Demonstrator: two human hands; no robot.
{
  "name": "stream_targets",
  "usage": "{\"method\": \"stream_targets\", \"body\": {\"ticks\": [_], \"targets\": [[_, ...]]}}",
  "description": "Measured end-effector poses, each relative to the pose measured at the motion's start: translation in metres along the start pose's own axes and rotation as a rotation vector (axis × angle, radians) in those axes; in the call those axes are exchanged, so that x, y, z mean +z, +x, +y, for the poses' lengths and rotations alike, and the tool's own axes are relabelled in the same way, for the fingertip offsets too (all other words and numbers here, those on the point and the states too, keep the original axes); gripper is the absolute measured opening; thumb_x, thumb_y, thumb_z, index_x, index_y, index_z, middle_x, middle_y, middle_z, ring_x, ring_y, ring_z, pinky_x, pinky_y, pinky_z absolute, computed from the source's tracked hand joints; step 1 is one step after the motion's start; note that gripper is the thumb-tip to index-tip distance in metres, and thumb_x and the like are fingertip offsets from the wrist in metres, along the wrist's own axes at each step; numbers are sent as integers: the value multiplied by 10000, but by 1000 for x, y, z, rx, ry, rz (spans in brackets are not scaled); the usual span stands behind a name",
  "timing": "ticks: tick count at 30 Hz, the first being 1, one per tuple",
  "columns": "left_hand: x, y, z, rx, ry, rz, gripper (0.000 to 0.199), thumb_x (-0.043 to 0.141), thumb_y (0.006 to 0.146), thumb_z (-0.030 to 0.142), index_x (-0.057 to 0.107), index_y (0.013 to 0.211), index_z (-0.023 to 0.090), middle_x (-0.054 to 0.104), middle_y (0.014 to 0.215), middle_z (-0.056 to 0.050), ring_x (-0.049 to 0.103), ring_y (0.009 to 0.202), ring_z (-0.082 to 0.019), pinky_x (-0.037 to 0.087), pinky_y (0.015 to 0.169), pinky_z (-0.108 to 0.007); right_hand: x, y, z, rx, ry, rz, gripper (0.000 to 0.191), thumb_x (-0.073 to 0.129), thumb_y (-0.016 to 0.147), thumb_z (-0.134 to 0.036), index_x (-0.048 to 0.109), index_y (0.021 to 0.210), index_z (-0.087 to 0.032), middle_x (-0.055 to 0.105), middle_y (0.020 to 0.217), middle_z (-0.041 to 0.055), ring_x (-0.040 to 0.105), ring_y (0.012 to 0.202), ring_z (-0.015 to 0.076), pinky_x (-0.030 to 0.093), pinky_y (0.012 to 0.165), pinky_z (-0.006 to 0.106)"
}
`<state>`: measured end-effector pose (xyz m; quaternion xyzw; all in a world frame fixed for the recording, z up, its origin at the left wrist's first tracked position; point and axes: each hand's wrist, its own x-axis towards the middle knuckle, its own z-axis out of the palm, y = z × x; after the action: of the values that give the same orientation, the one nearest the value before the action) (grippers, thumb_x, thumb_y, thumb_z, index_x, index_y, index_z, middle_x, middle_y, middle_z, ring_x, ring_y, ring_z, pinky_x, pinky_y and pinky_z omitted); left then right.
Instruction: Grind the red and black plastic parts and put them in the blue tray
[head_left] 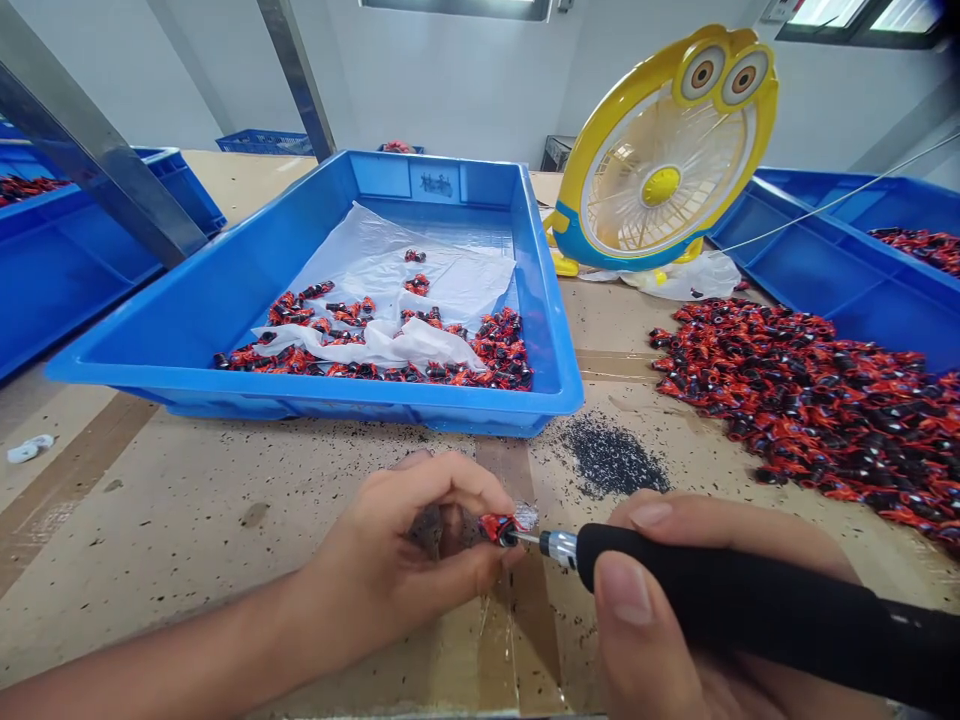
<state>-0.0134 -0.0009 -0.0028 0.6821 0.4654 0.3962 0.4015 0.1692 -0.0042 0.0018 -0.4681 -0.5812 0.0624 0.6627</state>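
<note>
Between the thumb and fingertips of my left hand (420,545) is a small red and black plastic figure (496,528). My right hand (667,600) is wrapped round a black pen-shaped power tool (697,580) with a silver collar and a thin metal tip. That tip meets the figure's right-hand side, at or just in its dark end. Both hands are low over the cardboard-covered table (247,590). Beyond my right hand lies a patch of black shavings (611,455).
A blue tray (337,395) ahead holds a white plastic sheet (450,280) and several red and black figures. To the right, a large pile of figures (817,400) lies before another blue tray (825,250). A yellow fan (664,185) stands behind; a metal post (105,140) rises at left.
</note>
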Motion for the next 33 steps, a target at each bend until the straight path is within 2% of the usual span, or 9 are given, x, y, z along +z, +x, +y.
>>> {"method": "stream_targets", "body": {"ticks": [5,9,14,17,22,26,28,31,33], "targets": [[0,2,2,3,-8,4,100,855,891,191,791,960,226,783,781,24,608,580,-96,475,529,-172,-1,1,-3,-10,5,-84,137,815,877,-271,699,926,-218,714,759,-70,653,569,58,504,506,167],[1,2,3,-12,-54,-1,118,839,873,146,778,950,210,766,755,34,608,579,-87,474,536,-160,-1,1,-1,13,45,-130,129,826,872,-254,720,933,-213,731,765,-73,640,509,58,504,472,174],[3,2,2,3,-64,-2,168,827,871,103,748,963,220,715,690,80,545,537,-62,430,511,-144,-10,3,10,-135,18,-109,151,863,862,-276,745,913,-196,736,744,-36,660,525,108,477,395,223],[3,1,0,21,-44,-4,171,832,873,110,745,966,225,715,691,85,547,540,-62,433,517,-148,-9,2,9,-111,30,-118,147,852,871,-266,731,914,-195,720,745,-31,647,540,109,468,396,228],[2,0,-2,49,19,12,198,835,866,100,751,973,245,730,707,83,576,575,-70,443,540,-152,2,0,-2,11,63,-115,97,800,874,-216,712,912,-202,689,741,-55,636,558,81,506,467,198],[2,-1,-2,38,-2,9,180,844,892,137,747,992,249,751,733,75,584,572,-73,464,539,-154,3,3,-2,-27,81,-47,133,828,851,-224,706,895,-192,682,709,-68,635,575,65,471,467,181],[3,-1,-1,5,-38,9,155,837,908,152,739,993,237,782,774,53,598,574,-78,485,538,-160,-1,6,2,-67,83,-7,166,860,816,-210,719,899,-185,701,730,-70,644,582,61,473,478,186],[3,-3,-1,-20,-33,11,136,847,907,171,744,979,223,795,778,23,613,575,-94,492,530,-180,-15,10,11,18,93,20,171,874,841,-253,725,907,-199,736,814,-62,671,579,61,494,489,213],[2,-4,-2,3,-21,4,141,857,903,179,756,990,226,790,762,14,638,584,-109,486,522,-193,-24,12,17,-26,138,-70,195,908,849,-309,743,896,-216,772,804,-60,707,585,94,509,460,246]]}}
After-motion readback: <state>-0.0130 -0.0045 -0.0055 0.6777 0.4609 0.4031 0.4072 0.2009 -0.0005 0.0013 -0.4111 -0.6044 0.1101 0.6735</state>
